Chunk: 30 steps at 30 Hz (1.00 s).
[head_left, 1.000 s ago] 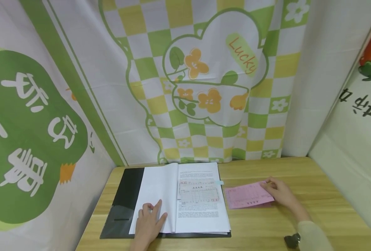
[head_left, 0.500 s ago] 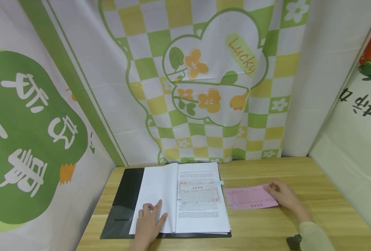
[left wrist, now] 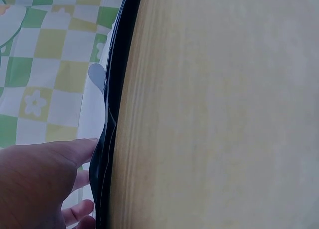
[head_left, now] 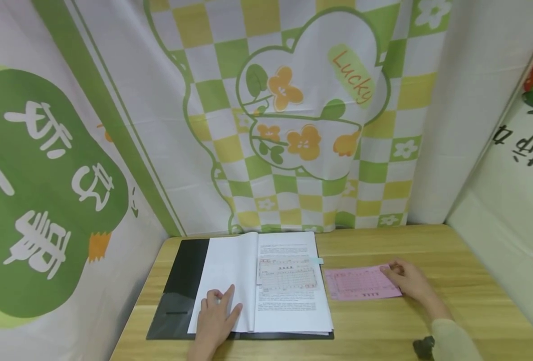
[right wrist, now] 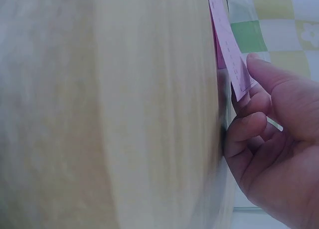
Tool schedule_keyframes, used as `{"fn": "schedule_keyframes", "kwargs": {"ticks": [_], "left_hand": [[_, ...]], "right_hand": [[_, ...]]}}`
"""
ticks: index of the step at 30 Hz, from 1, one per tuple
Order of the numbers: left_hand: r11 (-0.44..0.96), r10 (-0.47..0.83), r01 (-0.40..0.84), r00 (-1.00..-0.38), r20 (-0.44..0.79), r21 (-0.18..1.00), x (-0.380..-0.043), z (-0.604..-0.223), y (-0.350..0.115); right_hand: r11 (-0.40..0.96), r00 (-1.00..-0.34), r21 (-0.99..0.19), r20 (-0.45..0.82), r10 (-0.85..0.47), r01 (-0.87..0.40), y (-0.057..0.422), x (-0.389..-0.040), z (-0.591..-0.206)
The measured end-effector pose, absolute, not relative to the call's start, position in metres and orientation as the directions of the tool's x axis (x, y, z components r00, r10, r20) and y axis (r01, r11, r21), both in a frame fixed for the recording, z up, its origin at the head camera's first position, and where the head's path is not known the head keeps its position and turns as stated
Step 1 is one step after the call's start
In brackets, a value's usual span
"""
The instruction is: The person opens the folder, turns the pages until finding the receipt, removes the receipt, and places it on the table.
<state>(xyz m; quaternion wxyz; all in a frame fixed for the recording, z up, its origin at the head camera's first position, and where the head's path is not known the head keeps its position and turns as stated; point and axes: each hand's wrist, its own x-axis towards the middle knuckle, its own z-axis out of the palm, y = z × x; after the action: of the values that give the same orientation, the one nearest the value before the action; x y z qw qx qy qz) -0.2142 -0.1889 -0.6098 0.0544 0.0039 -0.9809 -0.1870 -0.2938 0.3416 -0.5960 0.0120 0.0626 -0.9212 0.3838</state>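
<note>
A black folder (head_left: 172, 296) lies spread out on the table, with a blank white page (head_left: 228, 265) on its left and a printed page (head_left: 289, 308) on its right. On the printed page sits a pale form slip (head_left: 289, 275) with red and black print. My left hand (head_left: 214, 318) rests on the lower part of the blank page, fingers spread loosely. To the right of the folder, my right hand (head_left: 413, 281) pinches the right end of a pink form slip (head_left: 361, 283) between thumb and fingers. In the right wrist view, more pink paper (right wrist: 219, 52) shows beneath the slip (right wrist: 227, 44).
A small light-blue tab (head_left: 319, 260) sticks out from the printed page's right edge. Wood-grain table (head_left: 374, 331) surrounds the folder. Behind stands a green-and-yellow checked curtain (head_left: 266, 205), with printed cloth walls at left and right. Something small and black (head_left: 423, 347) is at the right sleeve.
The pink slip's right end has shifted slightly right and down with my right hand, and its offset lower layer no longer shows in the head view. My left hand keeps its place on the page.
</note>
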Motion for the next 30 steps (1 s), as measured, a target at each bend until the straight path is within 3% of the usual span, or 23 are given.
{"fn": "schedule_keyframes", "kwargs": {"ticks": [30], "left_hand": [[0.941, -0.018, 0.026, -0.992, 0.129, 0.338, -0.2131, -0.6099, -0.1884]], "right_hand": [[0.615, -0.996, -0.788, -0.066, -0.052, 0.021, 0.3451, -0.2843, -0.5932]]}}
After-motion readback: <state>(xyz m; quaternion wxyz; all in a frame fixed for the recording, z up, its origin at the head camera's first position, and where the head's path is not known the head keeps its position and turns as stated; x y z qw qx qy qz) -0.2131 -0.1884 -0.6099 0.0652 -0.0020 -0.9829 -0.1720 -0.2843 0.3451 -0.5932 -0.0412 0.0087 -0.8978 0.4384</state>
